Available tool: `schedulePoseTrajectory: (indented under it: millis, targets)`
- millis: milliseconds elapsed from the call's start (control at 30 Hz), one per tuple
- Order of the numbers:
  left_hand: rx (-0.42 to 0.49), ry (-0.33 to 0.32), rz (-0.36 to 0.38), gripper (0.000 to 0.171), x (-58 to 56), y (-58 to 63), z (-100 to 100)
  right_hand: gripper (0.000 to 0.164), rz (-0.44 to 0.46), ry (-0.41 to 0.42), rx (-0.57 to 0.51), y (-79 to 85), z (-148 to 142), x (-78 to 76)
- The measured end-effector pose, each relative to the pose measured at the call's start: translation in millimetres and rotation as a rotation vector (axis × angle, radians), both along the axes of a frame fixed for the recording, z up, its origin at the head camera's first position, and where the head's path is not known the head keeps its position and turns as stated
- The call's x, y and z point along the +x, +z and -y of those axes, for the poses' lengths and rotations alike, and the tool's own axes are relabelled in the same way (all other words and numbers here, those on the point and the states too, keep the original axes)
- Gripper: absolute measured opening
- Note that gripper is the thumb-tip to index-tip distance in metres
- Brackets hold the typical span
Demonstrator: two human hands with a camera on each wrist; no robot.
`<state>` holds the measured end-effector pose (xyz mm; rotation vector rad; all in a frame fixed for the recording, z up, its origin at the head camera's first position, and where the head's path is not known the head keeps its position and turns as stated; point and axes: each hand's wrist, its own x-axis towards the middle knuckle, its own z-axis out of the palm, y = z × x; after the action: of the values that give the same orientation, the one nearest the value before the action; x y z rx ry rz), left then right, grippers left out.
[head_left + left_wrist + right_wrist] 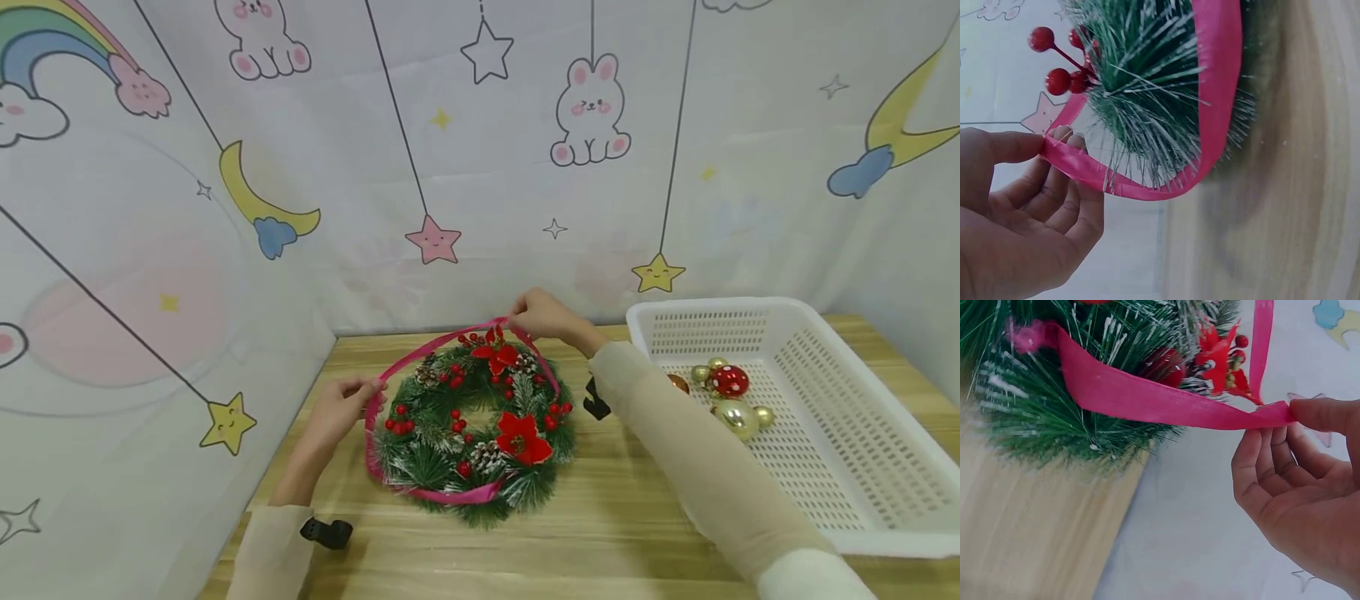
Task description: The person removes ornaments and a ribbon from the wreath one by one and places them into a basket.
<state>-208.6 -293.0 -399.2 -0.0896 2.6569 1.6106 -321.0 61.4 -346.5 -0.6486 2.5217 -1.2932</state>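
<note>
A green wreath [431,471] with red flowers, red berries and frosted pine cones lies on the wooden table. Around its outer edge runs a pink ribbon [420,353], loose at the left and back. My left hand [341,408] pinches the ribbon at the wreath's left side between thumb and fingers, as the left wrist view shows. At the back, my right hand [546,315] pinches another stretch of the same ribbon, raised above the greenery. One ribbon end [1025,337] rests on the wreath's right side in the right wrist view; another part lies across its front.
A white plastic basket [885,533] stands at the right, partly behind my right sleeve. Inside it are a red spotted ornament [730,382] and several gold balls [738,418]. A patterned white curtain [495,167] hangs behind the wooden table [600,533].
</note>
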Motion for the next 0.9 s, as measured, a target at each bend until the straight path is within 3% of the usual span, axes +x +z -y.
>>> schedulePoseTrajectory:
  millis: [133, 300, 500, 667, 900]
  targets:
    - [0.006, -0.037, -0.026, 0.041, 11.1, 8.6, 2, 0.040, -0.016, 0.043, 0.026, 12.7, -2, 8.0]
    - [-0.019, -0.034, -0.045, 0.039, 23.9, 18.3, 3, 0.019, -0.066, 0.046, 0.039, 22.9, -7, 16.9]
    - [-0.079, -0.074, -0.030, 0.037, 43.8, 31.7, -3, 0.016, -0.143, 0.111, 0.082, 32.4, -13, 37.6]
    - [-0.087, -0.145, -0.020, 0.037, 60.2, 49.3, -16, 0.012, -0.196, 0.197, 0.107, 39.6, -15, 60.8]
    - [-0.075, -0.233, -0.024, 0.036, 76.8, 75.3, -46, 0.010, -0.238, 0.279, 0.060, 49.9, -21, 90.2]
